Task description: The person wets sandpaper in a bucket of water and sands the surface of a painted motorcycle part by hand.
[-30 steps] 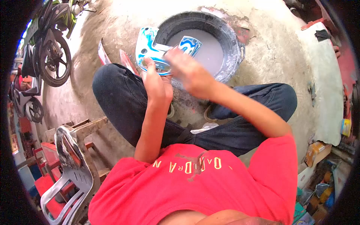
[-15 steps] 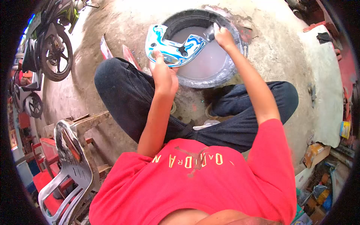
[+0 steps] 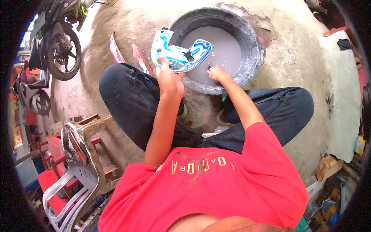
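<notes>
My left hand (image 3: 170, 82) is closed on a curved motorcycle panel (image 3: 172, 58), white and silver with blue swirls and dark holes. The thumb lies on top and the fingers go underneath, keeping the panel over the left rim of a black tub (image 3: 250, 42). Cloudy grey water (image 3: 226, 42) fills the tub's bottom. Just above the water near the tub's close edge is my right hand (image 3: 218, 74), its fingers pinched on a small dark piece (image 3: 208, 68) that is mostly hidden. Drops or splashes show beside it on the water.
Two red and white panels (image 3: 141, 60) lie on the concrete floor left of the tub, by my left knee. A worn plastic chair (image 3: 79, 170) stands at lower left, and a motorcycle wheel (image 3: 63, 52) at upper left. A cardboard box (image 3: 328, 168) sits at right.
My right hand has moved from the tub's upper right side down toward me, low over the water. The dark grey piece in it shows less. My left hand still holds the panel, nearly unmoved.
</notes>
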A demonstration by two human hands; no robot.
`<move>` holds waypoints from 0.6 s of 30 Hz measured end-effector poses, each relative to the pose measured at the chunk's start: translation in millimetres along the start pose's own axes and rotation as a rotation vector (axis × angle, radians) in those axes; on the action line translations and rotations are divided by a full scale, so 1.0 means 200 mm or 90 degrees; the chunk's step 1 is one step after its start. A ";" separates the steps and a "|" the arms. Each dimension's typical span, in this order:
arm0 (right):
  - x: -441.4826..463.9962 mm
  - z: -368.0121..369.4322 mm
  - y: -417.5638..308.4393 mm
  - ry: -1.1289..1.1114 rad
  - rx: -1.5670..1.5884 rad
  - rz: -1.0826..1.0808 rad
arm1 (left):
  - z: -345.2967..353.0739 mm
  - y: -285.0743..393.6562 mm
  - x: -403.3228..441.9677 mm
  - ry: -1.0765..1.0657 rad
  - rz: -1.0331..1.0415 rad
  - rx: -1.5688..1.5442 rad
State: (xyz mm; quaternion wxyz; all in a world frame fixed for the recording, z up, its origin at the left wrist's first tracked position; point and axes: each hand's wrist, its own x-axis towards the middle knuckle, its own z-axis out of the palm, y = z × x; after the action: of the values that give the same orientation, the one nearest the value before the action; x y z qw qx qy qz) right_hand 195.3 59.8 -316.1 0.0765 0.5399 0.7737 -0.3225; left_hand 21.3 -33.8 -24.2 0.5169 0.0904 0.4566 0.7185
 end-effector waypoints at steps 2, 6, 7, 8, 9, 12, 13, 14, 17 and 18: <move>0.08 0.01 0.02 0.003 0.061 -0.001 | 0.00 -0.01 0.02 0.002 -0.010 -0.003; 0.06 -0.32 0.00 0.223 0.358 0.092 | 0.02 -0.03 0.04 0.012 -0.013 0.001; 0.05 -0.44 0.01 0.224 0.487 0.075 | 0.02 -0.04 0.05 0.011 -0.015 0.001; 0.05 -0.52 0.00 0.333 0.529 0.003 | 0.02 -0.04 0.05 0.010 -0.018 0.001; 0.10 -0.59 0.03 0.413 0.517 -0.073 | 0.01 -0.05 0.07 0.002 -0.024 -0.006; -0.17 -0.97 -0.24 0.410 0.471 -0.093 | 0.04 -0.06 0.10 -0.007 -0.038 -0.033; -0.26 -1.06 -0.35 0.405 0.411 -0.131 | 0.06 -0.06 0.10 0.004 -0.041 -0.038; -0.37 -1.13 -0.48 0.399 0.352 -0.168 | 0.08 -0.06 0.10 0.014 -0.044 -0.044; -0.51 -1.17 -0.60 0.375 0.114 -0.456 | 0.10 -0.09 0.12 0.035 -0.033 -0.072; -0.61 -1.19 -0.65 0.314 -0.016 -0.468 | 0.10 -0.09 0.11 0.024 -0.042 -0.077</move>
State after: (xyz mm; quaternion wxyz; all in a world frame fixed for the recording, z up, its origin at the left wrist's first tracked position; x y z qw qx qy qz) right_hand 183.6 74.9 -20.1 -0.2241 0.2884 0.9133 -0.1803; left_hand 34.9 -3.5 -32.9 0.5363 0.0304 0.4248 0.7287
